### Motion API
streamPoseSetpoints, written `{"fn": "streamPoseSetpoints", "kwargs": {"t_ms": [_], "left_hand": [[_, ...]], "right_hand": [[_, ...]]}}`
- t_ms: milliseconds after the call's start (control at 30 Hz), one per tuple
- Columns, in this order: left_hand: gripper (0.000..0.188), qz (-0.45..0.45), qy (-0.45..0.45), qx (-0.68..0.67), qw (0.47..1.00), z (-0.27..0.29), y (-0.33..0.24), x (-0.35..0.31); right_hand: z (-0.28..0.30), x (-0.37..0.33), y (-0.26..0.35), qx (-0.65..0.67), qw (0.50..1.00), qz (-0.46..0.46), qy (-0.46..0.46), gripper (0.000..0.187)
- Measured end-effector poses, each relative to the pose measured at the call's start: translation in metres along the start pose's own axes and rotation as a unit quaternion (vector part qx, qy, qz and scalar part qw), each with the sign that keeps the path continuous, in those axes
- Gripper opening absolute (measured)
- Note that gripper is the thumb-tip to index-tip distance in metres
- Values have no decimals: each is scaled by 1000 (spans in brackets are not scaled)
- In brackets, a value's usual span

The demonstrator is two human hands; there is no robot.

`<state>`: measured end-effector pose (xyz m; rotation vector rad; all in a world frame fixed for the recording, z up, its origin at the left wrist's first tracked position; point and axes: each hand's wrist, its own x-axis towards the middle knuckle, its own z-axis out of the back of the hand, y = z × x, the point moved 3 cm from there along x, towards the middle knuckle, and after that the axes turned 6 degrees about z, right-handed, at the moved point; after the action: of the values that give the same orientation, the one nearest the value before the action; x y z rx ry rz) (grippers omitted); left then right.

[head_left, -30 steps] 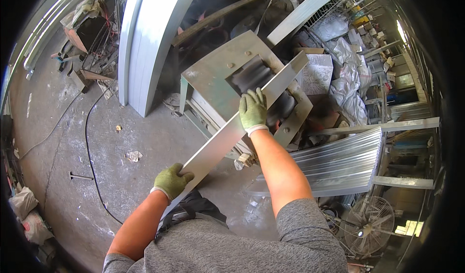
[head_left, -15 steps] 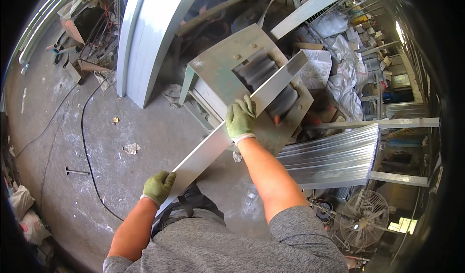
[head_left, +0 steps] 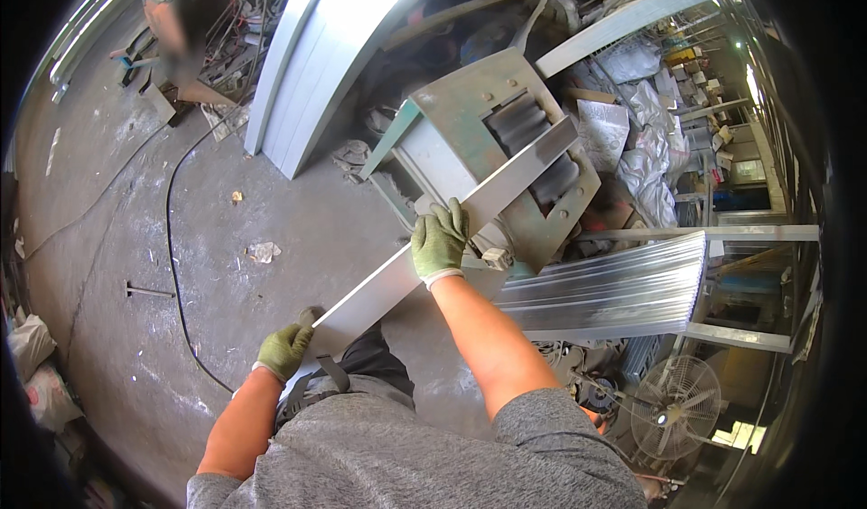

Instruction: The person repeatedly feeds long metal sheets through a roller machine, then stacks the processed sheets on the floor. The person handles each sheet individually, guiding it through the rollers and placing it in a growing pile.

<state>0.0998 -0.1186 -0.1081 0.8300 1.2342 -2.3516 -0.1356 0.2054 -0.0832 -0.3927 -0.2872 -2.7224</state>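
A long flat metal strip [head_left: 372, 294] runs slantwise from my waist up to a worn green and grey machine [head_left: 449, 143]. My left hand [head_left: 284, 348], in a green glove, is closed round the strip near its lower end. Further up, my right hand [head_left: 440, 241], gloved alike, grips the strip by its upper edge, with fingers over the far side. The strip's far end lies across the dark rollers [head_left: 521, 130] in the machine's opening. Whether it touches them I cannot tell.
Tall pale metal panels [head_left: 312, 66] stand left of the machine. To the right lie stacked corrugated sheets [head_left: 614, 288], with a caged fan [head_left: 675, 407] nearer me. A black cable [head_left: 170, 238] crosses the floor at left. Scrap and silvery sacks [head_left: 646, 139] crowd the far right.
My view has shifted, so the machine and panels appear further right. Both hands keep hold of the strip, and the right hand now sits nearer the machine's lower left edge.
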Motion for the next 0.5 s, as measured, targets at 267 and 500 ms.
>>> {"fn": "streamPoseSetpoints", "kwargs": {"t_ms": [267, 500], "left_hand": [[41, 10, -17, 9, 1000, 21, 64, -36], [41, 32, -30, 38, 998, 28, 122, -59]], "right_hand": [[-8, -39, 71, 34, 999, -17, 23, 21], [-18, -67, 116, 46, 997, -35, 46, 23]]}}
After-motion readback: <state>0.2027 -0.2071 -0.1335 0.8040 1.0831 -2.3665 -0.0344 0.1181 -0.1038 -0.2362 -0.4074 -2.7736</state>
